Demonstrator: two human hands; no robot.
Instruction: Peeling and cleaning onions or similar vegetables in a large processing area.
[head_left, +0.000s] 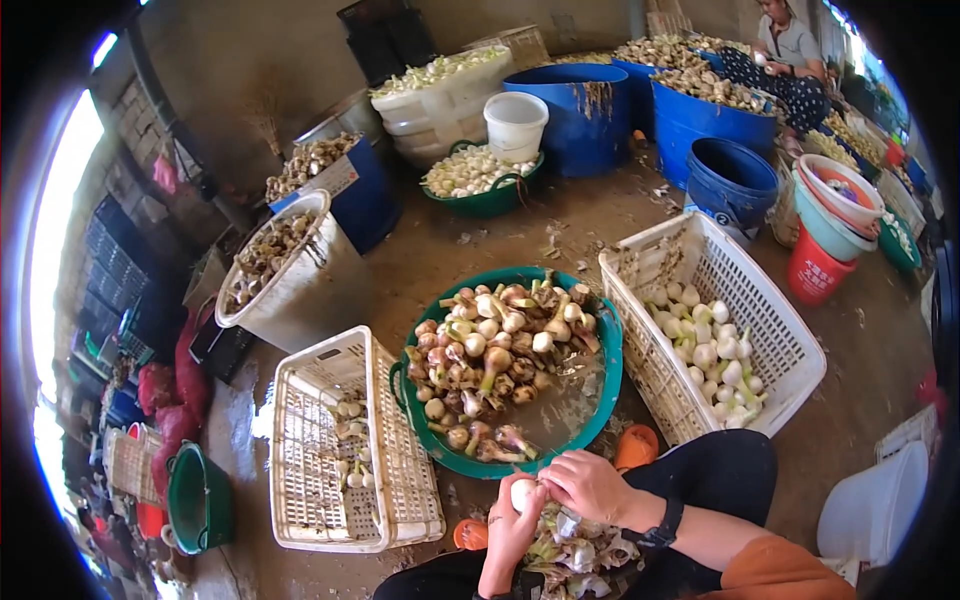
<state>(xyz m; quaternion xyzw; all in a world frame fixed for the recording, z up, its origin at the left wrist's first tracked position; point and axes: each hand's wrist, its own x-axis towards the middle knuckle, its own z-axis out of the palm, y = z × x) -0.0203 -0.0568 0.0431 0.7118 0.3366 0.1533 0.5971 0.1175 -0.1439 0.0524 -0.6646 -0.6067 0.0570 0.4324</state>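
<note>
A peeled white garlic bulb (523, 493) sits in my left hand (508, 521), low in the middle of the view. My right hand (589, 486) meets it from the right, its fingers curled and pinching at the bulb's edge; what exactly lies between those fingertips is hidden. Just beyond both hands stands a round green tub (611, 375) with a heap of unpeeled garlic bulbs (487, 352), purplish and brown. Loose garlic skins (581, 551) are piled below my hands, between my legs.
Right of the tub, a white plastic crate (787, 330) holds peeled garlic; another white crate (322, 450) at left has several bulbs. Blue barrels (566, 120) and a garlic-filled white tub (330, 277) stand farther back. A person (795, 60) sits at the upper right.
</note>
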